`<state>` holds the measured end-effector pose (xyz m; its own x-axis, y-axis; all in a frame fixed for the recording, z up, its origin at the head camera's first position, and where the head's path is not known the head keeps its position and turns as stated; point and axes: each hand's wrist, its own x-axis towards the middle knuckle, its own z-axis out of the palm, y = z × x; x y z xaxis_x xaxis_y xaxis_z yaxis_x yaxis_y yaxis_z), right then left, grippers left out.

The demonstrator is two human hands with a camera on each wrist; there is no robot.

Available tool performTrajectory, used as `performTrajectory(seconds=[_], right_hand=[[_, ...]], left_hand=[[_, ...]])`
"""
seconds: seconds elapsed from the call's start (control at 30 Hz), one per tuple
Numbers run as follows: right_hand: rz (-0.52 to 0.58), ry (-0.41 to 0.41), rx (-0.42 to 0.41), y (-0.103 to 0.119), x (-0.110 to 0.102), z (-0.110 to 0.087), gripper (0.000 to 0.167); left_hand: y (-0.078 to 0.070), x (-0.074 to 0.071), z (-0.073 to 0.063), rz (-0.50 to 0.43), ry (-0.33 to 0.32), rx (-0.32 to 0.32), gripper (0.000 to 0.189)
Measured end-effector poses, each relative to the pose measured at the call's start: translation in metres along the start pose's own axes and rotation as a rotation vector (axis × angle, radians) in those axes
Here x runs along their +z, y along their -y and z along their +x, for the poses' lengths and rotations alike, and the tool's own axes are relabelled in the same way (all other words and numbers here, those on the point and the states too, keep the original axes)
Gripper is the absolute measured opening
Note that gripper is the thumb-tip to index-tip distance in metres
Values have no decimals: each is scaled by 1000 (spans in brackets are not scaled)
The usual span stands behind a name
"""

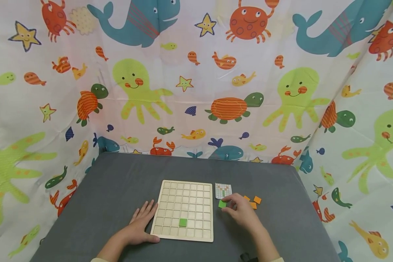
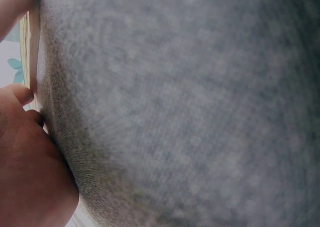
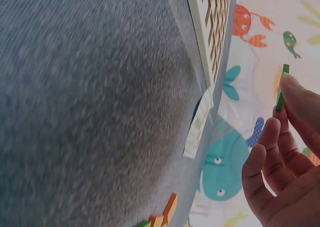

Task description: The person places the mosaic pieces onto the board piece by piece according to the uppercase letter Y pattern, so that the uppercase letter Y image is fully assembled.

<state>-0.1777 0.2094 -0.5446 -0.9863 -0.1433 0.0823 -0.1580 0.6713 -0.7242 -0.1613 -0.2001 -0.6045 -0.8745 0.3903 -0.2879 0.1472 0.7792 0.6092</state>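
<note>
A pale wooden grid board (image 1: 170,214) lies on the grey table, with one green square tile (image 1: 183,222) in a cell near its bottom row. My left hand (image 1: 139,225) rests at the board's left edge, fingers spread and straight, thumb by the lower left corner. To the right of the board, my right hand (image 1: 243,213) pinches another green tile (image 3: 282,87) between thumb and fingertips, raised over the table in the right wrist view. Just above that hand lies a small pattern card (image 1: 223,190) printed with a coloured grid.
Several loose orange tiles (image 1: 257,199) lie right of the right hand; the right wrist view also shows a green tile (image 3: 143,223) beside them. A dark object (image 1: 248,257) sits at the front edge. A sea-animal curtain (image 1: 190,120) surrounds the table.
</note>
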Motion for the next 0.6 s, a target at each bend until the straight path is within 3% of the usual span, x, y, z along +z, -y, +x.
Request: performTrajectory(seconds=[0.3, 0.6], right_hand=[[-32, 56, -87, 2, 18, 8, 26], [5, 103, -190, 11, 32, 18, 24]], left_hand=[[-2, -2, -2, -9, 3, 12, 128], [-4, -3, -3, -5, -3, 12, 128]])
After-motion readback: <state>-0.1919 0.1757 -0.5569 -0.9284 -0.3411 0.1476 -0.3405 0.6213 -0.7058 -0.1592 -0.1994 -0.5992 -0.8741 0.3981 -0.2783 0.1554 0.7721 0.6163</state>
